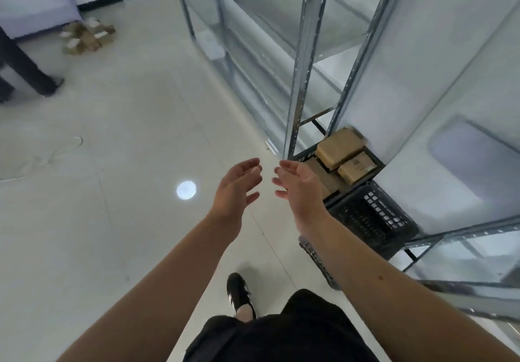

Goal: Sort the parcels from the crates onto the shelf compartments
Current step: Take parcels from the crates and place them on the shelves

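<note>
Loose parcels (pixel 87 36) being left heaped on the floor far left of the crate (pixel 371 218), left hand (pixel 236 190) being held out left of the crate, grip open and empty, right hand (pixel 298 184) being held just beside the crate, grip open and empty too, brown parcels (pixel 342 150) being kept inside the crate

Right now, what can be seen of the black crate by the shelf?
The black crate looks like plastic, with lattice walls of small square holes. It stands upright on the floor at the foot of the metal shelf, partly under a shelf board. Brown cardboard parcels fill it past the rim; at least three show. The right hand covers its left corner in view.
</note>
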